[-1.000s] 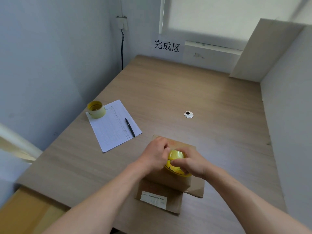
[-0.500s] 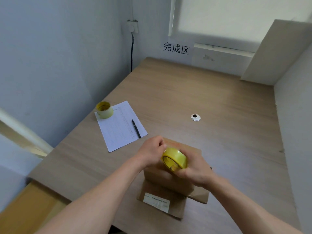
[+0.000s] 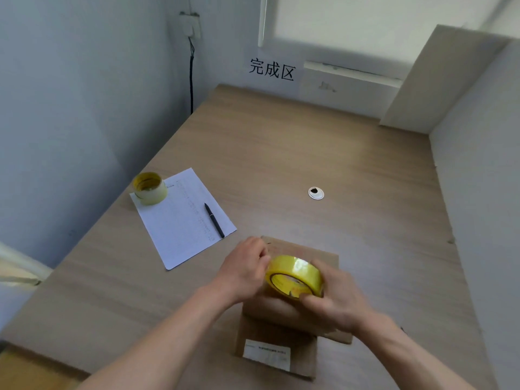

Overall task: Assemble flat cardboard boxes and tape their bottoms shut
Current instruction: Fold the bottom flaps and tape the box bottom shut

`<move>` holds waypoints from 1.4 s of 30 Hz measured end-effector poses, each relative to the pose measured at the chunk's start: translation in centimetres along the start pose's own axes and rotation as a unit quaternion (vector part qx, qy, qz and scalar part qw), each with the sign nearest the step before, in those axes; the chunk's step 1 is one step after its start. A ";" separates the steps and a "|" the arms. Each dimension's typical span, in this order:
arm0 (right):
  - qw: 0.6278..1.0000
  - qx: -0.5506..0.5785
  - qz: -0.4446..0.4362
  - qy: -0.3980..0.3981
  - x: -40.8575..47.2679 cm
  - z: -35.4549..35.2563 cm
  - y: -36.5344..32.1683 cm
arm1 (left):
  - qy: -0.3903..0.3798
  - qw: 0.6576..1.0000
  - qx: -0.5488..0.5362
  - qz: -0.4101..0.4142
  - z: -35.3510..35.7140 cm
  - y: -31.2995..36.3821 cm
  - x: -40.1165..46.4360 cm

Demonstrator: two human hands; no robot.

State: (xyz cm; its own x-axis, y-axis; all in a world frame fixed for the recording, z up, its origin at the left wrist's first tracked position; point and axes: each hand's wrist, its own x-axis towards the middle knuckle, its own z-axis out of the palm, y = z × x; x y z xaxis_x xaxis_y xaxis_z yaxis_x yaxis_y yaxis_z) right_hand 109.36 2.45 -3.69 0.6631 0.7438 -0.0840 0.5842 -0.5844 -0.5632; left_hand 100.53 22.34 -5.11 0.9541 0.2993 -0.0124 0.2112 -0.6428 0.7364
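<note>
cardboard box (image 3: pixel 284 313) sits near desk's (image 3: pixel 281 153) front edge, white label on its near flap. r hand (image 3: pixel 334 302) grips yellow tape roll (image 3: pixel 295 275) just above box top, fingers curled round the rim. l hand (image 3: pixel 244 270) at roll's left side, fingers bent tog. at the roll; can't tell if pinching tape end. 2nd tape roll (image 3: pixel 149 188) on paper sheet (image 3: pixel 183 218) w/ pen (image 3: pixel 214 220), far left.

Two bare forearms enter from the lower edge of the frame, one from the lower left and one from the lower right. No sleeve, watch, ring or glove shows on either. The left hand (image 3: pixel 244 273) and the right hand (image 3: pixel 336 301) are both uncovered, with short, unpainted nails where visible.
</note>
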 end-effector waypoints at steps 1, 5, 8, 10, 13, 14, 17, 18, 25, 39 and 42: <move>1.000 0.017 0.021 -0.004 0.2 -0.1 0.0 | -0.021 0.999 -0.025 -0.042 0.1 -0.1 0.4; 0.984 0.150 0.099 -0.009 1.6 -0.4 0.7 | -0.046 0.989 -0.040 -0.136 0.7 -0.1 2.1; 0.983 0.134 0.109 0.057 2.1 -0.3 1.1 | -0.027 0.977 -0.112 -0.179 0.8 0.0 2.5; 0.986 0.103 0.084 0.100 1.8 -0.1 1.4 | -0.010 0.967 -0.151 -0.206 0.6 0.0 2.3; 0.993 0.047 0.017 0.106 1.2 0.4 1.3 | 0.011 0.964 -0.138 -0.228 0.3 -0.8 1.7; 0.993 0.050 0.011 0.105 1.1 0.6 1.2 | 0.015 0.960 -0.146 -0.237 0.3 -1.1 1.4; 0.986 0.118 0.042 0.114 1.7 1.1 1.0 | 0.017 0.941 -0.200 -0.273 0.3 -1.8 1.0; 0.985 0.127 0.048 0.109 1.9 1.3 1.0 | 0.021 0.931 -0.223 -0.288 0.2 -2.1 0.9; 0.981 0.129 -0.001 0.142 2.0 2.2 0.9 | -0.012 0.898 -0.288 -0.333 0.1 -3.0 1.2; 0.989 0.072 -0.072 0.112 2.0 2.9 2.0 | -0.135 0.915 -0.188 -0.329 0.7 -4.9 2.1; 0.987 0.080 -0.075 0.117 2.0 3.0 1.9 | -0.130 0.926 -0.162 -0.317 1.7 -5.0 2.1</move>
State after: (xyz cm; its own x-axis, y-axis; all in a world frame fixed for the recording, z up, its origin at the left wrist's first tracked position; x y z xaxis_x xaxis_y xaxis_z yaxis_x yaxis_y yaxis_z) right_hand 110.35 3.78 -7.39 0.6760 0.7114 0.1922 0.6146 -0.4004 -0.6797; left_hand 101.81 24.96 -9.92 0.6885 0.3368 -0.6423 0.7110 -0.1389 0.6893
